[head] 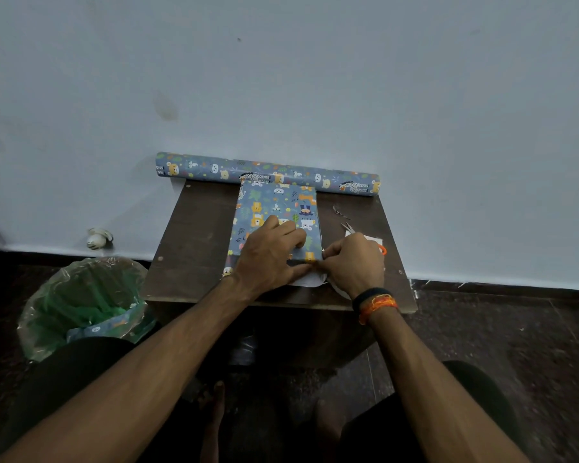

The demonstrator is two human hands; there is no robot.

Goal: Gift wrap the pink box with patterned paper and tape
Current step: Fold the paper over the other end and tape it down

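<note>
The wrapped box point(276, 218) lies mid-table point(194, 235), long axis running twelve to six, and the loose end flap sits at its six o'clock edge, right under both hands. The left hand point(269, 253) presses flat on top, fingers straight; the right hand point(353, 259), nearer the corner, pinches the paper flap point(310, 279). No readable writing anywhere, only cartoon animals.

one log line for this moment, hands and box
left hand: presses wrapped box | right hand: pinches paper flap at near right corner | roll: by wall | near end: unsealed
</note>
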